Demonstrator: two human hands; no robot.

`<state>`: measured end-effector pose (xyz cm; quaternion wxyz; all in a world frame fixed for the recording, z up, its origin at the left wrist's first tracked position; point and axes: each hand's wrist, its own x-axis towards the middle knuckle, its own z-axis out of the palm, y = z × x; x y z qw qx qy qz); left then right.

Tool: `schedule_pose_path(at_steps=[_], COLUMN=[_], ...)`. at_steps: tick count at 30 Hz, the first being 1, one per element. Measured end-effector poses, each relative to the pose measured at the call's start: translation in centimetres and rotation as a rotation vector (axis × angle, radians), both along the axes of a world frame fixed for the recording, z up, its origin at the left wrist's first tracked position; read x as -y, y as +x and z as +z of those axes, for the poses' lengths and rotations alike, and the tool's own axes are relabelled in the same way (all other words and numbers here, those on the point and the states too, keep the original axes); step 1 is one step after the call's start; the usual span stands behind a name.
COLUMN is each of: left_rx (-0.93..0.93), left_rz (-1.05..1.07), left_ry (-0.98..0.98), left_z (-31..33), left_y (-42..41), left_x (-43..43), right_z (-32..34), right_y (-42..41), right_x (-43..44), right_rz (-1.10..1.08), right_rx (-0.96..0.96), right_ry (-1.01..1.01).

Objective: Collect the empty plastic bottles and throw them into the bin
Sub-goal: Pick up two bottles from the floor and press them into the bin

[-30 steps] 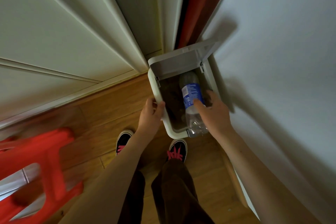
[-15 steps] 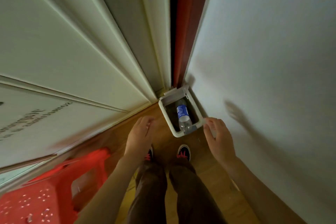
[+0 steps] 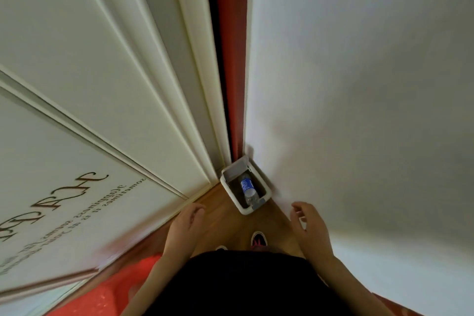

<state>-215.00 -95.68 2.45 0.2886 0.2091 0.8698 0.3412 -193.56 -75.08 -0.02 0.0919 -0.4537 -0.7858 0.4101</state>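
Note:
A small white bin (image 3: 266, 194) with its lid tipped open stands on the wooden floor in the corner, far below me. Inside it lies a clear plastic bottle (image 3: 248, 188) with a blue label, slanting toward the near rim. My left hand (image 3: 186, 223) hangs above the floor to the left of the bin, fingers loosely curled and holding nothing. My right hand (image 3: 309, 226) hovers to the right of the bin near the wall, fingers apart and empty. Neither hand touches the bin.
A white panelled door (image 3: 77, 110) with lettering fills the left; a white wall (image 3: 359, 84) fills the right. A red stool (image 3: 102, 295) sits at the lower left. My shoes (image 3: 259, 238) stand on the floor just short of the bin.
My right hand let go of the bottle, which now lies in the bin. My left hand left the bin's rim. Both hands drew back as my view rose far above the bin.

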Motion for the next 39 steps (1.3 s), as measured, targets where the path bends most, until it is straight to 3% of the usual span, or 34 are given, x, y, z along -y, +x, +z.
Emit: schedule_pose_path(at_steps=[12,17,31,39], left_rx=[0.064,0.073,0.179,0.158], left_rz=[-0.439,-0.727,-1.528,-1.806], left_ry=[0.002,0.015,-0.074,-0.177], left_z=[0.1,0.0,0.2,-1.0], left_y=[-6.6,-5.3,15.9,32.7], left_x=[1.0,-1.6,-7.6,-6.3], right_z=[1.4,2.5,1.8,0.2], right_y=[3.9,6.4,15.9,25.1], right_x=[13.7,20.2,38.6,43.5], right_rz=[-0.689,-0.967,-1.767,-2.006], right_rx=[-0.069,-0.087,-0.079,-0.161], right_ry=[0.013,0.060,-0.137,-0.220])
